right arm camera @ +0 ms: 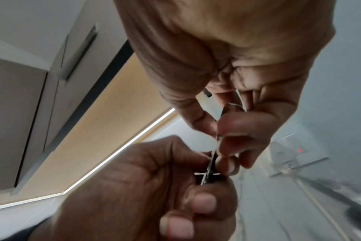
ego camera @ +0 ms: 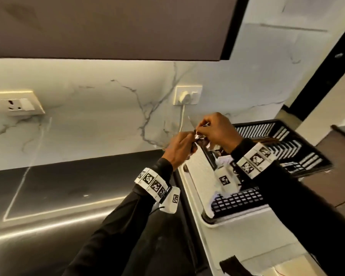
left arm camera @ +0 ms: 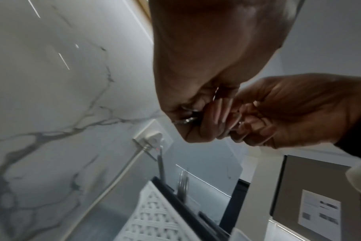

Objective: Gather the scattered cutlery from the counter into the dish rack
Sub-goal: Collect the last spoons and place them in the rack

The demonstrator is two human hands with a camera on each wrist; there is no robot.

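Meeting in mid-air above the near-left corner of the dish rack (ego camera: pixel 283 144), both hands are closed on a small bundle of metal cutlery (ego camera: pixel 200 137). The left hand (ego camera: pixel 179 148) has its fingers curled round the lower part of the bundle, with shiny metal ends poking out beside its knuckles in the left wrist view. The right hand (ego camera: pixel 217 128) comes in from above and pinches one thin metal piece (right arm camera: pixel 213 156) between thumb and fingertips; that piece runs down from the pinch into the left hand's grip (right arm camera: pixel 146 187). How many pieces make up the bundle cannot be told, since the fingers cover most of it and the frames are blurred.

Below the hands, the black slatted rack sits on a white drain tray (ego camera: pixel 247 226) at the right end of the dark counter (ego camera: pixel 58 188). At least two utensils (left arm camera: pixel 182 182) stand upright in a holder at the rack's edge. Two wall sockets are set in the marble backsplash (ego camera: pixel 92 120): one (ego camera: pixel 21 105) at the left, and one (ego camera: pixel 187 95) behind the hands with a white plug and cord in it.
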